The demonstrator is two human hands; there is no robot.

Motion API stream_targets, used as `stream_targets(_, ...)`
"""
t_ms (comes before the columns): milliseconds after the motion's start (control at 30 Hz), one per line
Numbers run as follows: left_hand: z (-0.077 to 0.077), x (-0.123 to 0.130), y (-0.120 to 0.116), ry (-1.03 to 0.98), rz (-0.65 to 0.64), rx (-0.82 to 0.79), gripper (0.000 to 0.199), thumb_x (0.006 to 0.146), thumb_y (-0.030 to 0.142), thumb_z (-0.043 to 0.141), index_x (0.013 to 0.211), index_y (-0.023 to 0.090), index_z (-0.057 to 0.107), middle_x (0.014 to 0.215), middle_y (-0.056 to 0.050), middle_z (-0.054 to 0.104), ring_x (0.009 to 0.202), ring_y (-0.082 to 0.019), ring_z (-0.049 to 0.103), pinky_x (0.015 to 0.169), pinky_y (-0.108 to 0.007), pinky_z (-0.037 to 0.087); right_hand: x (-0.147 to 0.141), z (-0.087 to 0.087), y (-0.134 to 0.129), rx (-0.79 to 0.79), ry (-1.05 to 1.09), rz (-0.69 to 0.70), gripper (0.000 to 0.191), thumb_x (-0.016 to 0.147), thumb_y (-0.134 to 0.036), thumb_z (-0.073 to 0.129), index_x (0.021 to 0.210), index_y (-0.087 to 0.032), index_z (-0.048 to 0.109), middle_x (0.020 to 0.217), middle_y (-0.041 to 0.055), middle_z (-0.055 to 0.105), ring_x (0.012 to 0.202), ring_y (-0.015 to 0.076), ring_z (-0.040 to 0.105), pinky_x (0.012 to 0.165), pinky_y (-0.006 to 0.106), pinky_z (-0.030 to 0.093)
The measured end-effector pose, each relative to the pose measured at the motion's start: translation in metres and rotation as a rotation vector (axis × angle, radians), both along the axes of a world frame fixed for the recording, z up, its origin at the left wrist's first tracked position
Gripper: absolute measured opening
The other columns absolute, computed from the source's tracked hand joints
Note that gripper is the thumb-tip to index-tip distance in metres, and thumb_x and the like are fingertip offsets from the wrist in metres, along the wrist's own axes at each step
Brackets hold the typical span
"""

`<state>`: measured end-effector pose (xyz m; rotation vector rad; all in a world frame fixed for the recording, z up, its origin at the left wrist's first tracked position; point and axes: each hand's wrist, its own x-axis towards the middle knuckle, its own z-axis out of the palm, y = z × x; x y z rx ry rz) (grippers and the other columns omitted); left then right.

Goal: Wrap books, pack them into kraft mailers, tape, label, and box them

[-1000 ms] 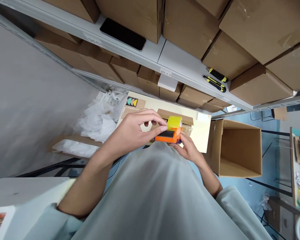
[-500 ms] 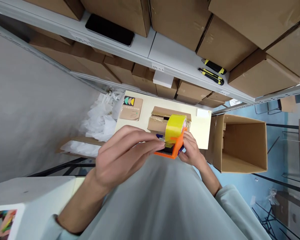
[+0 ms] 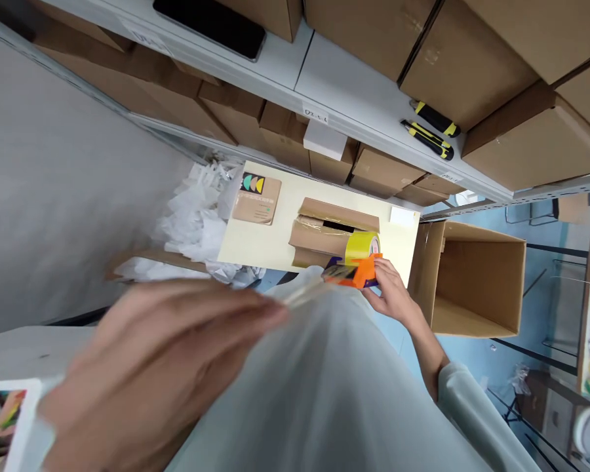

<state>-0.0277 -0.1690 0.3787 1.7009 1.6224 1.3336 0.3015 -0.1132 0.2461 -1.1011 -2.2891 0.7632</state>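
In the clasp of the right fingers sits the orange tape dispenser; a tape strip is drawn out, apparently uncut, to the left fingers, blurred but seemingly pinched on it. Beyond them, the small carton gapes on the cream table; farther off, a laden shelf and, rightward, a large open box.

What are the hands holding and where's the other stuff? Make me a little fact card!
Left hand: blurred, pinching a tape strip
Right hand: holding the orange dispenser
Roll: yellow, on the dispenser
Table: box, brown card
Shelf: phone, two cutters
Right of table: big box, open
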Motion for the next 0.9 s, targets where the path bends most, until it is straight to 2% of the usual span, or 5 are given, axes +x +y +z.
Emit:
stream_targets(167,-0.085,0.010,0.066,-0.199,0.265,-0.143,0.001,0.089,0.030,0.086,0.091,0.030,0.087,0.086,0.002,0.080,0.078,-0.018,0.073,0.075,-0.036,0.066,0.006,0.011,0.025,-0.262,-0.198,-0.073,0.031,0.092,-0.053,0.071,0.081,-0.025,0.064,0.073,0.0034,0.065,0.069,0.0227,0.058,0.071,0.037,0.051)
stream_targets(300,-0.159,0.007,0.094,-0.705,0.349,-0.459,0.031,0.079,0.043,0.094,0.088,0.016,0.079,0.080,0.000,0.075,0.074,-0.013,0.069,0.079,-0.033,0.070,-0.004,0.022,0.070,-0.493,-0.377,-0.134,0.051,0.094,-0.072,0.069,0.084,-0.022,0.069,0.067,0.0013,0.062,0.059,0.0175,0.049,0.062,0.032,0.039)
stream_targets(400,-0.198,0.005,0.103,-0.873,0.400,-0.542,0.037,0.074,0.046,0.096,0.086,0.018,0.076,0.082,-0.001,0.073,0.080,-0.014,0.072,0.087,-0.037,0.073,-0.014,0.026,0.106,-0.575,-0.446,-0.108,0.061,0.094,-0.081,0.064,0.084,-0.021,0.069,0.064,-0.0005,0.057,0.058,0.0148,0.043,0.060,0.030,0.034)
stream_targets(633,-0.239,-0.002,0.115,-0.952,0.465,-0.668,0.026,0.072,0.037,0.090,0.084,0.019,0.078,0.081,-0.001,0.073,0.074,-0.013,0.069,0.086,-0.038,0.073,-0.037,-0.001,0.151,-0.752,-0.525,-0.018,0.067,0.091,-0.085,0.064,0.073,-0.021,0.059,0.063,-0.0029,0.050,0.060,0.0128,0.042,0.058,0.029,0.032)
stream_targets(900,-0.282,-0.016,0.121,-0.962,0.450,-0.803,0.025,0.071,0.038,0.090,0.083,0.018,0.079,0.083,-0.004,0.076,0.082,-0.019,0.075,0.079,-0.037,0.073,-0.054,-0.034,0.147,-0.904,-0.589,-0.025,0.068,0.090,-0.087,0.062,0.078,-0.021,0.064,0.066,-0.0031,0.054,0.061,0.0136,0.047,0.059,0.029,0.034)
